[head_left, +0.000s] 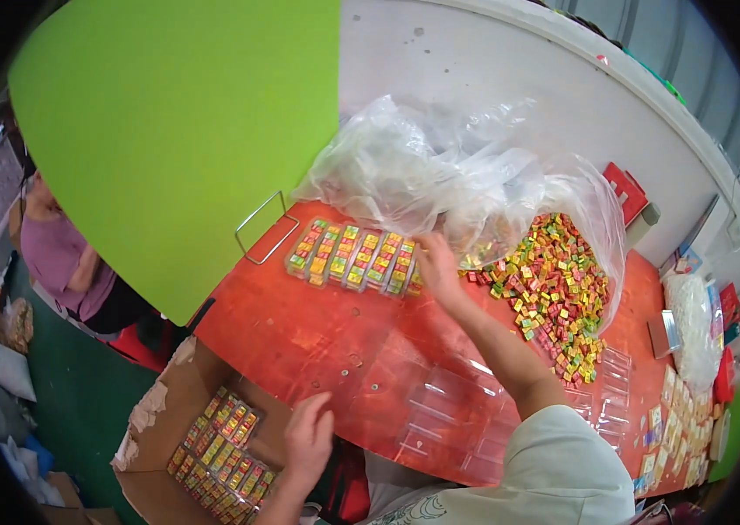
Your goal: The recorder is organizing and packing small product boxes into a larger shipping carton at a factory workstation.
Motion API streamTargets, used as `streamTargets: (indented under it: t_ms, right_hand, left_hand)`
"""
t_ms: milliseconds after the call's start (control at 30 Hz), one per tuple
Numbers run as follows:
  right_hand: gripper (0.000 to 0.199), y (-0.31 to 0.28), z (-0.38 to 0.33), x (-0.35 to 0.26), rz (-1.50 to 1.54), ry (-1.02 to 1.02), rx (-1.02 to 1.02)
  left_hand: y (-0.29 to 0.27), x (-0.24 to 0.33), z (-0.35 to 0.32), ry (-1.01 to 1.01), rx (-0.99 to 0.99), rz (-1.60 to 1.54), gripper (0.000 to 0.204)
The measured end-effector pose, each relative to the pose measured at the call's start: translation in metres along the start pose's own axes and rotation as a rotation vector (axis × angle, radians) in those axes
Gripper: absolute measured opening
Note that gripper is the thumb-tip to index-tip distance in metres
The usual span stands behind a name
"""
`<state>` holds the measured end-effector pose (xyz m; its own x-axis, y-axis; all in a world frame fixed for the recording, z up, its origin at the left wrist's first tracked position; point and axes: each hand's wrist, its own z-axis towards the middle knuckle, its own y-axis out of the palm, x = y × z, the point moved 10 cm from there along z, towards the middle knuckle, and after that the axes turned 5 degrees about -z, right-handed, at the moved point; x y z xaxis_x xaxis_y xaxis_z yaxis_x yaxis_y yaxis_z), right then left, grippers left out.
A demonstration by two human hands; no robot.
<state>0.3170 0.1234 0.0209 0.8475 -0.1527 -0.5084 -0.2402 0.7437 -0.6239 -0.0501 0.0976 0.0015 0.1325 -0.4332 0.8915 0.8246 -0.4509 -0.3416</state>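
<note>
On the red table lies a clear plastic tray (340, 279) with several rows of small wrapped cubes, yellow, red, orange and green. My right hand (440, 269) is at the tray's right end, its fingers bent down over the last row. Whatever those fingers pinch is hidden. A few cubes show just below that hand. My left hand (309, 435) hangs near the table's front edge, beside the cardboard box, fingers loosely curved and apart with nothing seen in them. To the right of my right hand spreads a big heap of loose wrapped cubes (562, 293).
A large clear plastic bag (422, 166) lies behind the tray and around the heap. The open cardboard box (147, 455) at lower left holds filled trays (226, 455). Clear trays (449, 411) lie near my right arm. A wire handle (267, 229) stands beside the green panel (178, 140). A person (68, 254) sits at left.
</note>
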Motion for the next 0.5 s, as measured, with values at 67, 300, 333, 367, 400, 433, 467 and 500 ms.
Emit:
streamTargets:
  t_ms: [67,300,333,367,400,433,467,500]
  right_hand:
    - [0.020,-0.013,0.010,0.049,0.012,0.070,0.037]
    - [0.034,0.038,0.019,0.138,0.003,0.361,-0.277]
    - [0.035,0.041,0.023,0.137,-0.100,0.339,-0.278]
    - [0.037,0.043,0.026,0.133,-0.202,0.314,-0.280]
    - [0.037,0.047,0.028,0.134,-0.198,0.321,-0.288]
    - [0.036,0.048,0.030,0.132,-0.239,0.302,-0.283]
    - [0.036,0.047,0.030,0.130,-0.281,0.282,-0.278]
    - [0.036,0.048,0.027,0.129,-0.275,0.286,-0.287]
  left_hand:
    - [0.049,-0.005,0.016,-0.093,-0.099,-0.151,0.027]
    - [0.183,-0.057,0.069,-0.649,-0.207,-0.860,0.045]
    - [0.190,-0.061,0.074,-0.664,-0.206,-0.854,0.045]
    - [0.195,-0.065,0.079,-0.688,-0.180,-0.893,0.047]
    - [0.199,-0.067,0.083,-0.710,-0.155,-0.935,0.049]
    - [0.201,-0.067,0.085,-0.721,-0.153,-0.930,0.049]
    - [0.203,-0.066,0.087,-0.735,-0.141,-0.951,0.048]
    - [0.203,-0.067,0.088,-0.749,-0.125,-0.970,0.048]
